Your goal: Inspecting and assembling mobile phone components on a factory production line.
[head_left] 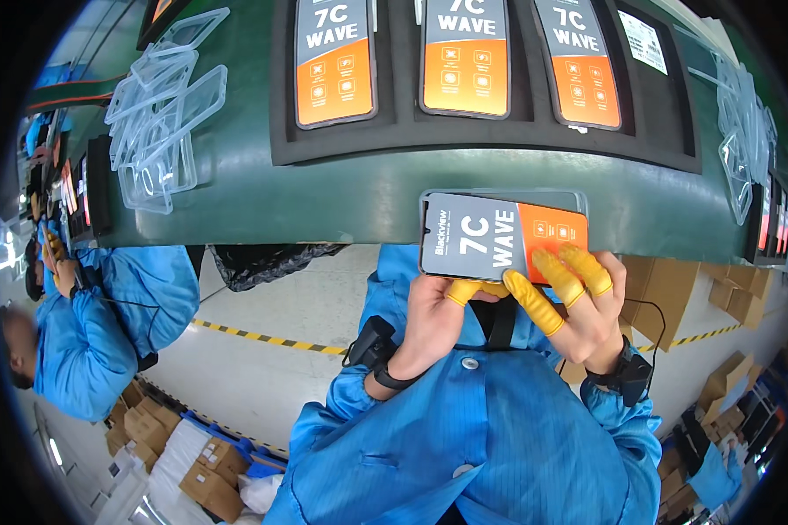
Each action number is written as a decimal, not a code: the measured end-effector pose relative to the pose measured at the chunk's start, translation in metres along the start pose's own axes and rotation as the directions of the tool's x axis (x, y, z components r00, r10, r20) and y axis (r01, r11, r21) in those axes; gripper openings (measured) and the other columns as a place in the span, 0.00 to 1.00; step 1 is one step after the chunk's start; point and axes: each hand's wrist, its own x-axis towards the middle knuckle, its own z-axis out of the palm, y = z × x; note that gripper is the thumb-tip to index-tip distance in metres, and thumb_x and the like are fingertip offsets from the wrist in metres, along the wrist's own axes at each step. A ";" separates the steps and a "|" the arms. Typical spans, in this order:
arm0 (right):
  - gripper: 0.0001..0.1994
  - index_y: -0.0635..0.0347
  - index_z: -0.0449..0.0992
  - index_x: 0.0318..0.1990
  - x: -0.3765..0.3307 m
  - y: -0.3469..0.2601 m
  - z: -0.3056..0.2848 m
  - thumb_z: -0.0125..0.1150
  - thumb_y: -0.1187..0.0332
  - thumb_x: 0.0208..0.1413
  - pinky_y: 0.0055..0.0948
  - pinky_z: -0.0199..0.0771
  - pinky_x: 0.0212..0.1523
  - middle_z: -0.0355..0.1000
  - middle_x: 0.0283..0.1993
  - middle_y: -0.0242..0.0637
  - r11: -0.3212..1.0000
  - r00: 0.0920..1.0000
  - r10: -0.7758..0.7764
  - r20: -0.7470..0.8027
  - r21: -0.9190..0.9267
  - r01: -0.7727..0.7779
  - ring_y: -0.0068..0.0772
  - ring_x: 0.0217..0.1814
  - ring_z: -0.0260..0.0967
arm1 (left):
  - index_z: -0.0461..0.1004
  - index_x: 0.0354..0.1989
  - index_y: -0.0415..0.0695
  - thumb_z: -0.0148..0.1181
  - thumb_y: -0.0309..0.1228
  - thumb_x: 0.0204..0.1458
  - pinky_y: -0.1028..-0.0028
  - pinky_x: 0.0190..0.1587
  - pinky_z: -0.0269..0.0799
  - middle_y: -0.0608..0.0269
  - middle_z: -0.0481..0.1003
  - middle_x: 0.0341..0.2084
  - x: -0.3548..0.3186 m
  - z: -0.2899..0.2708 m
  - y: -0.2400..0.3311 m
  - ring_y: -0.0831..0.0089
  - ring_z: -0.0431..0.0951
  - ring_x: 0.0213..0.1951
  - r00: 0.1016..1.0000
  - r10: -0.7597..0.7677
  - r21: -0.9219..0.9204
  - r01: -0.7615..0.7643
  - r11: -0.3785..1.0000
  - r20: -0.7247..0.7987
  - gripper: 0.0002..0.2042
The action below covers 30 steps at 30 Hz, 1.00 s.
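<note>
A smartphone (477,234) with a grey and orange printed film on its front lies across both my hands at the table's near edge. Behind it, the rim of a clear phone case (578,200) sticks out along the top and right; how far the phone sits in it is hard to tell. My left hand (432,317) grips the phone from below at its near edge, with a yellow cot on a finger. On my right hand (591,311), several fingers wear yellow cots; they press on the orange end and the near edge.
Ahead, a black foam tray (403,144) holds several similar phones (334,61) on the green table (245,206). Clear cases (162,114) are heaped at left, with more cases (734,131) at right. A co-worker in blue (96,337) sits at left; cardboard boxes (661,293) stand right.
</note>
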 end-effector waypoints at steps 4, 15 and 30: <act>0.23 0.55 0.84 0.43 -0.002 -0.004 0.003 0.60 0.65 0.33 0.39 0.70 0.48 0.78 0.39 0.44 1.000 1.000 0.008 -0.013 0.029 -0.008 0.40 0.44 0.75 | 0.75 0.46 0.33 0.52 0.26 0.63 0.69 0.45 0.79 0.55 0.80 0.39 -0.002 0.008 0.001 0.67 0.81 0.41 0.993 0.071 0.086 -0.063 0.994 -0.098 0.09; 0.23 0.55 0.86 0.41 -0.003 0.001 0.006 0.59 0.65 0.30 0.38 0.72 0.47 0.79 0.40 0.42 0.996 0.998 0.039 -0.044 0.088 -0.035 0.41 0.46 0.76 | 0.77 0.43 0.35 0.54 0.25 0.62 0.75 0.40 0.74 0.63 0.79 0.34 0.005 0.019 -0.010 0.77 0.78 0.36 0.987 0.128 0.225 -0.104 0.969 -0.097 0.08; 0.16 0.45 0.86 0.42 -0.006 -0.002 0.014 0.64 0.62 0.42 0.46 0.67 0.48 0.77 0.49 0.38 0.990 0.990 0.136 0.037 0.039 -0.137 0.42 0.50 0.73 | 0.78 0.41 0.36 0.53 0.24 0.62 0.77 0.38 0.73 0.62 0.80 0.33 0.005 0.003 -0.015 0.77 0.78 0.34 0.997 0.054 0.115 -0.060 0.992 0.048 0.07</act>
